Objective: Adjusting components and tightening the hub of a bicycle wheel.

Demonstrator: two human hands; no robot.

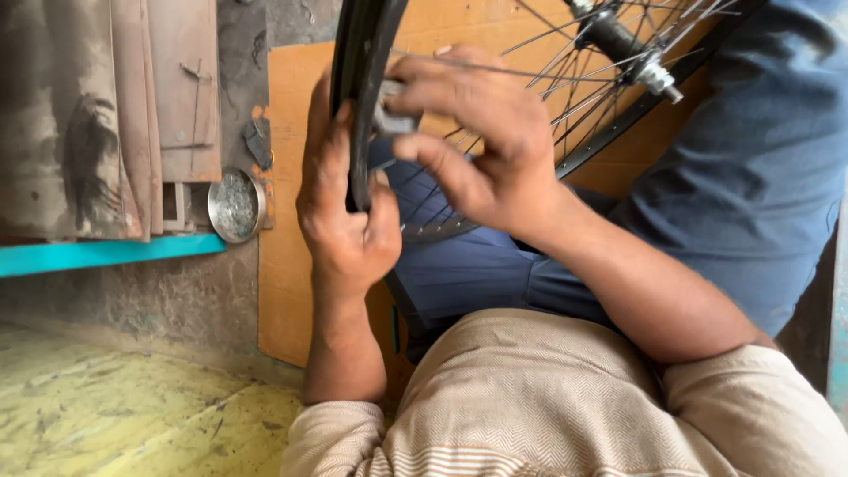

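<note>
The left hand [346, 216] is clamped around the black rim [360, 97] of a bicycle wheel, apparently to hold it steady and upright over the person's lap. The right hand [481, 150] is closed on a small grey tool [389, 119] pressed against the rim's inner side, where the thin spokes [565, 84] meet it. The rim looks dark and worn; the hub [627, 49] sits upper right. A round metal dish [235, 206] lies on the ledge to the left.

Wheel rim [358, 97] cut off above; small grey tool [389, 115] mostly hidden.
</note>
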